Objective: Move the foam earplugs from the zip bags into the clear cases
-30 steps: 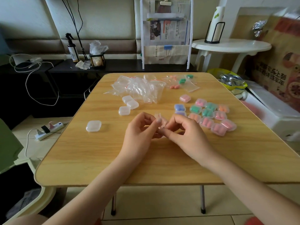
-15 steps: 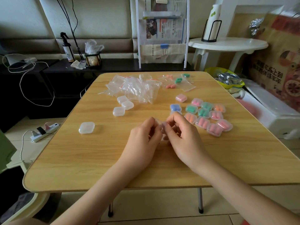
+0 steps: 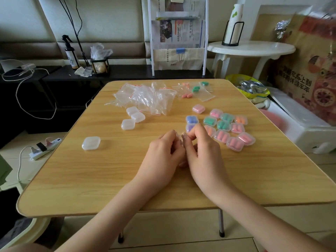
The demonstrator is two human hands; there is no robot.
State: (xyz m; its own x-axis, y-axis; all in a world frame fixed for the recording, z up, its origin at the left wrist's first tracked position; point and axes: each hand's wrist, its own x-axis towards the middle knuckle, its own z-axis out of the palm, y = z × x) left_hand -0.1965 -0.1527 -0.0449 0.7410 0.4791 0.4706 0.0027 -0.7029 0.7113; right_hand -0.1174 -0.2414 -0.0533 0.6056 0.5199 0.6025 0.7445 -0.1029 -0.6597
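From the head view we see our left hand (image 3: 163, 153) and right hand (image 3: 201, 151) pressed together over the middle of the tabletop (image 3: 91, 179), fingers curled and fingertips pinching something small and clear between them, though we cannot tell whether it is a bag or a case. The filled cases (image 3: 229, 128) cluster just beyond the right hand toward the right edge, the empty cases (image 3: 132, 118) lie toward the left edge, and the zip bags (image 3: 145, 99) sit by the far edge, some with earplugs (image 3: 187, 95) inside.

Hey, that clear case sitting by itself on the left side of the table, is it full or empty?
Empty: the lone clear case looks plain milky white, with no coloured earplugs showing through.
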